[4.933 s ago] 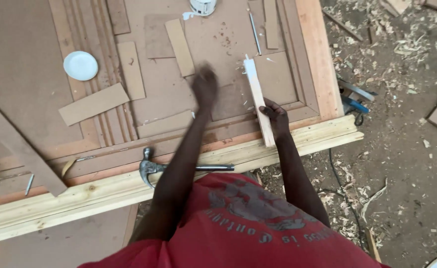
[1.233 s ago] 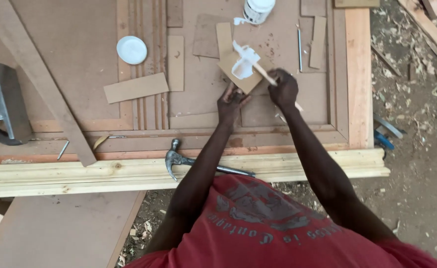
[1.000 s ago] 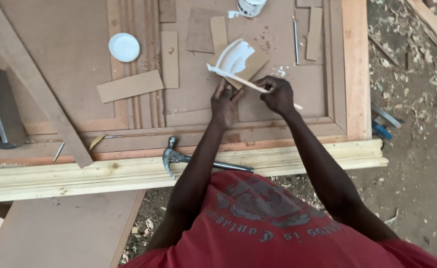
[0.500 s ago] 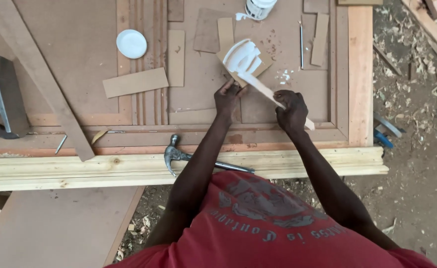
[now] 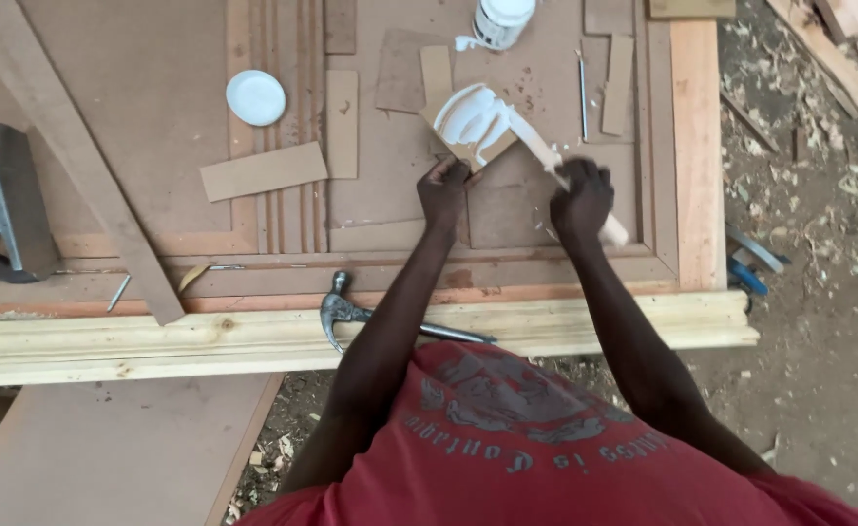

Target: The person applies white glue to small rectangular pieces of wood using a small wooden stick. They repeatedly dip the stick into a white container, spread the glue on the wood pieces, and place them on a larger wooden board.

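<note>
Pale pine, a long moulded length of it point(image 5: 351, 336), lay crosswise nearest the person, and everything else is placed from that plank. A claw hammer point(image 5: 346, 314) rested on it, head to the left and handle running right, parked within easy reach. Just beyond the plank stretched the brown panelled door point(image 5: 136, 117), lying flat as a work surface.

Further over the door from the plank, the left hand point(image 5: 444, 191) was closed on the near corner of a small square offcut of brown board point(image 5: 472, 136), pinching it so that it would not slide. White glue was smeared thickly over the offcut's top face. The right hand point(image 5: 581, 198) was wrapped round a thin pale wooden stick point(image 5: 557, 175), gripping it at mid-length. The stick's long axis ran diagonally: its far end pointed up and to the left onto the glued offcut, its near end down and to the right toward the plank. Held that way, I judged it served as a spreader, its far end drawn through the glue.

Beyond the offcut, farthest from the plank, stood a white glue bottle point(image 5: 503, 19), with a round white lid point(image 5: 255, 97) off to the left and loose brown strips point(image 5: 263, 171) lying between.
</note>
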